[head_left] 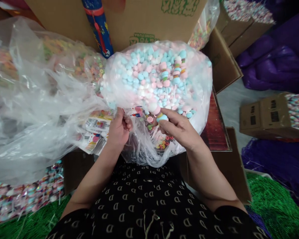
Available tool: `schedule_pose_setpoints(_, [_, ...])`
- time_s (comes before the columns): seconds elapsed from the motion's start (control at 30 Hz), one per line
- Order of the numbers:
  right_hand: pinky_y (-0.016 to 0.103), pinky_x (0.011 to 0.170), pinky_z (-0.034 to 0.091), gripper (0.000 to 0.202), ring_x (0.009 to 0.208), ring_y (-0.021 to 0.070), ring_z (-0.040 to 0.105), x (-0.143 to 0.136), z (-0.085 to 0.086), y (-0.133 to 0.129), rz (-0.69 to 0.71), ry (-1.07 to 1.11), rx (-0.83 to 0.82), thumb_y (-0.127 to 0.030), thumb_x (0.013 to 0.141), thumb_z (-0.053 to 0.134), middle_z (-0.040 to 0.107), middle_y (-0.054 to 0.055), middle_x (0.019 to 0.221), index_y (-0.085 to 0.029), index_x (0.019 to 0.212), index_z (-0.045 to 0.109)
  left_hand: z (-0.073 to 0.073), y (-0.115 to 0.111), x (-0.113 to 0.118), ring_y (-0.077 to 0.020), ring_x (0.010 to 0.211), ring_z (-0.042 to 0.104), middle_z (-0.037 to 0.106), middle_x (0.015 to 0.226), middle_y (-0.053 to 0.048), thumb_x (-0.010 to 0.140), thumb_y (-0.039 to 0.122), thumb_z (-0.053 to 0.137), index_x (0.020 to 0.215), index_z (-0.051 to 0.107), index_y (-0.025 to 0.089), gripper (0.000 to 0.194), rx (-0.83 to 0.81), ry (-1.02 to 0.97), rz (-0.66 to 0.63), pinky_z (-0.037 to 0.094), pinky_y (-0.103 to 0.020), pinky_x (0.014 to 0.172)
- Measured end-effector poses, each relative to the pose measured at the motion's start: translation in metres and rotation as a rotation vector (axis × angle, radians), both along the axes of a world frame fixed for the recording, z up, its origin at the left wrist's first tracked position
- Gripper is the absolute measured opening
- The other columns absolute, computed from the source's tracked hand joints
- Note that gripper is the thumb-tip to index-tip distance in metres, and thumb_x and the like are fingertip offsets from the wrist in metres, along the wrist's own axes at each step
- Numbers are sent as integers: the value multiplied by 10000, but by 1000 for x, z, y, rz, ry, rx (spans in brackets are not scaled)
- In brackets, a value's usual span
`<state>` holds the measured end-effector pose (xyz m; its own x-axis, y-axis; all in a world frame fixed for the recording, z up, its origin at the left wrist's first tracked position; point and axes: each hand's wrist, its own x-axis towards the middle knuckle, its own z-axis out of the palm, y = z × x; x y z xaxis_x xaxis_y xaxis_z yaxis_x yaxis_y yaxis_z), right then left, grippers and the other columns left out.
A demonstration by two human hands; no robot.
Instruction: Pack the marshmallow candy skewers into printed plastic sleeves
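My right hand [180, 127] pinches a candy skewer [161, 117] of pink, white, yellow and blue pieces between thumb and fingers. Left of it, my left hand [119, 127] is closed on the edge of a small printed plastic wrapper [137, 112]. The skewer's white end is close to the wrapper; whether it is inside I cannot tell. Both hands are over the near side of a large clear bag [204, 86] full of pink, white and blue candies. Several finished candy skewers [176, 73] lie on top of these candies. A stack of printed wrappers [92, 136] rests beside my left wrist.
Clear bags of colourful ring candies [87, 69] fill the left. Behind stands a cardboard box [144, 20] with a blue tube [99, 30] before it. Boxes of wrapped candies [264, 114] stand at right. Green shredded filler [276, 202] lies at lower right.
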<state>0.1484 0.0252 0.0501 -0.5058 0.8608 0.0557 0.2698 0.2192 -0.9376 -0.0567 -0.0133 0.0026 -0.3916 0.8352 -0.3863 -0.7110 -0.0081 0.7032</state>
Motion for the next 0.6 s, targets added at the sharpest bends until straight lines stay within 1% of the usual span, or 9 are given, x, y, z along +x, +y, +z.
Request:
schedule_pose_setpoints(0.1, [367,836,592,364,899,203,721,3,1,0,43,-77,121,-375,906,672,805,40,1090,-250,1234,767,-4,0,1,-53,367,445,498,487,68,972,489,683,660,515,207,453,7,11,-15,318,-194,354])
schedule_pose_setpoints(0.17, [376,857,606,362,926,213,740,4,-2,1,75,-101,175,-373,908,673,810,40,1165,-262,1238,771,-6,0,1,-52,366,444,506,484,64,980,497,669,657,517,208,459,1,36,-29,323,-196,353])
schedule_pose_setpoints(0.27, [393,914,617,363,1015,229,760,7,-6,3,111,-117,238,-367,925,671,793,36,1257,-273,1263,763,-7,0,1,-56,370,449,521,486,60,950,551,688,666,527,210,472,-8,93,-51,333,-202,356])
schedule_pose_setpoints(0.37, [402,930,618,357,1058,242,765,11,-8,3,123,-152,310,-337,938,668,798,42,1246,-271,1278,758,-5,0,1,-61,365,448,512,479,66,902,603,723,673,532,213,492,2,128,-70,338,-207,356])
schedule_pose_setpoints(0.47, [404,878,627,363,990,247,775,16,-7,3,126,-192,366,-315,945,654,813,54,1194,-259,1289,754,-5,-1,3,-64,366,445,498,473,71,864,623,754,668,536,214,504,6,177,-78,344,-212,363])
schedule_pose_setpoints(0.53, [400,859,628,368,964,245,776,19,-5,1,126,-217,389,-301,943,647,821,53,1158,-257,1293,753,-7,-3,5,-64,377,447,502,476,65,851,622,768,648,532,211,515,8,241,-65,338,-214,368])
schedule_pose_setpoints(0.6, [394,873,627,375,984,241,775,21,-3,0,127,-229,400,-293,942,642,821,46,1156,-264,1301,749,-9,-5,6,-64,393,447,512,486,56,851,614,771,635,529,210,519,37,324,-48,335,-216,382])
